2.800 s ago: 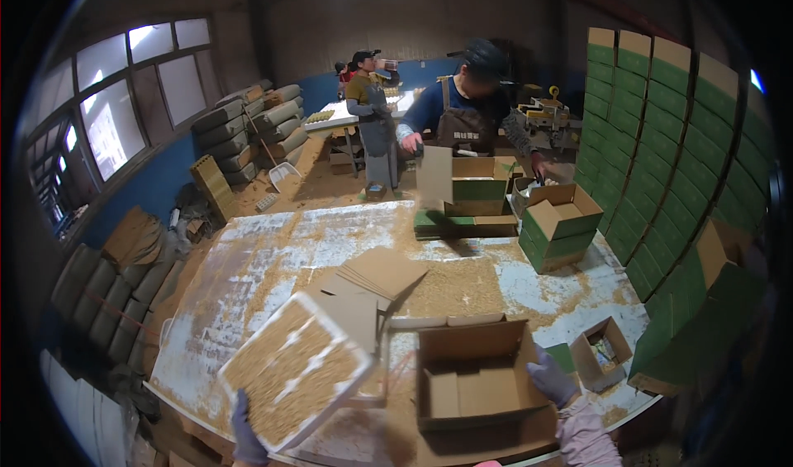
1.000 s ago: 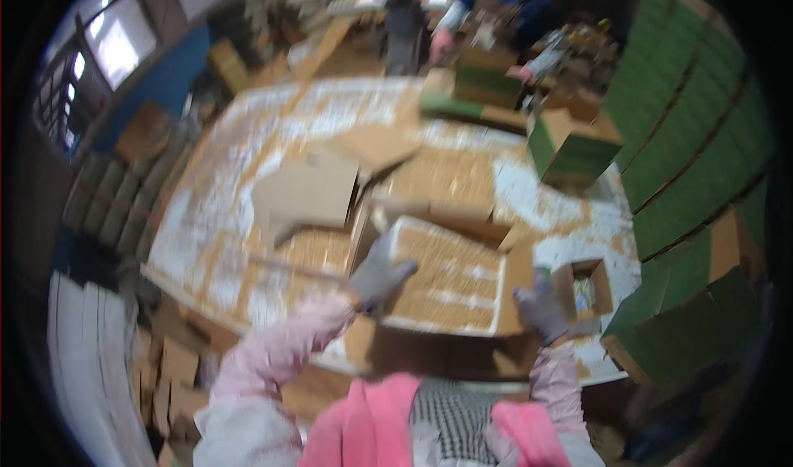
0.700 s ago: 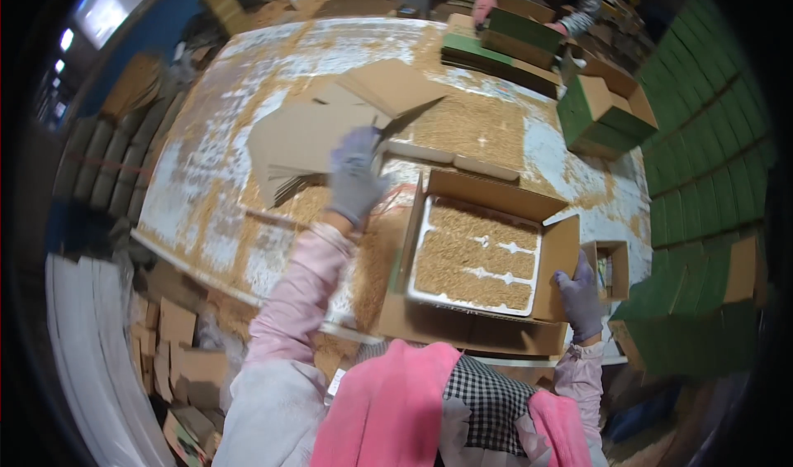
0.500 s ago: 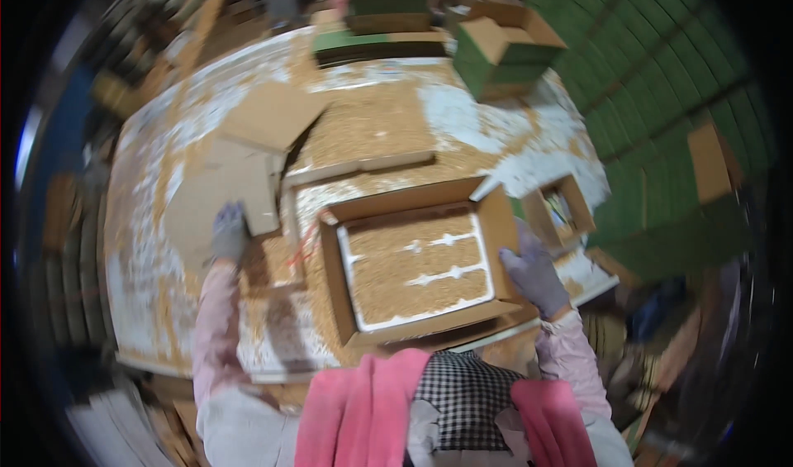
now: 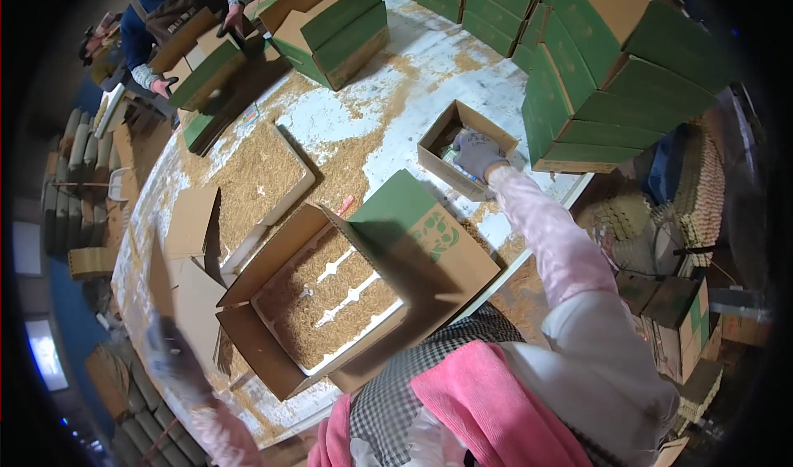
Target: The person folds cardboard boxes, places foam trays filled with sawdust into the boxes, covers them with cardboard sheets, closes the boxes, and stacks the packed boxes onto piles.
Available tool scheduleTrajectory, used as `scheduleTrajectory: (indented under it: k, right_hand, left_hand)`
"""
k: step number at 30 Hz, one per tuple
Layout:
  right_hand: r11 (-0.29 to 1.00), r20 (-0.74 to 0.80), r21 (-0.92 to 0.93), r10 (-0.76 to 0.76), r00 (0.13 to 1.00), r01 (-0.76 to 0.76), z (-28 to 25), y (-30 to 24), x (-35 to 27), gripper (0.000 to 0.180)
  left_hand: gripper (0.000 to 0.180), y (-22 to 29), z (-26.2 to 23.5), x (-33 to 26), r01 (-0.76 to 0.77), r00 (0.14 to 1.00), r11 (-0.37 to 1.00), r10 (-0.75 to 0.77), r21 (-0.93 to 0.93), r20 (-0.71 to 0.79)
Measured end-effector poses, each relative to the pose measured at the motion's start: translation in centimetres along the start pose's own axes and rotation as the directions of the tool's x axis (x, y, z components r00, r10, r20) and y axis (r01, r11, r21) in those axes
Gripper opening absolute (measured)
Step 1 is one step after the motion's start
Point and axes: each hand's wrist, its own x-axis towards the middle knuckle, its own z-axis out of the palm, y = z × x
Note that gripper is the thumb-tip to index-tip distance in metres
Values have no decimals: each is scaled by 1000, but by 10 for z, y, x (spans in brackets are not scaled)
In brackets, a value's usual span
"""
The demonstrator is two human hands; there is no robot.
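Note:
My left hand [image 5: 178, 359], in a grey glove, is smeared by motion beside several flat cardboard sheets [image 5: 197, 297]; whether it grips one cannot be made out. In front of me an open carton [image 5: 273, 343], tilted in view, holds a white frame with crossbars [image 5: 351, 297] and a layer of tan shavings [image 5: 289, 302]. Its green-printed flap [image 5: 413, 227] is folded outward to the right. My right hand [image 5: 477, 154], also gloved, reaches into a small open cardboard box [image 5: 446, 172]. Its fingers are curled down over small printed pieces, partly hidden.
Green cartons [image 5: 578, 95] are stacked at the right edge of the white table [image 5: 396, 128]. Another open green carton [image 5: 330, 41] stands at the far side. A co-worker [image 5: 178, 21] holds a green carton [image 5: 206, 70] at far left. A shallow tray of shavings [image 5: 256, 178] lies behind my carton.
My right hand has left the carton's right side and gone into the small box. The carton's green flap now shows, folded outward. My left hand has moved nearer me. The view has turned right.

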Motion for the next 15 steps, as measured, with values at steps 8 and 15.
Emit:
scheduleTrajectory:
  k: [8, 15]
  right_hand:
    - [940, 209, -245, -190, 959, 240, 45, 2, 54, 24]
    - [886, 219, -294, -301, 928, 357, 71, 32, 62, 28]
  left_hand:
    - [27, 151, 0, -7, -168, 915, 916, 282, -365, 287]
    - [34, 144, -3, -18, 13, 988, 886, 59, -464, 140]
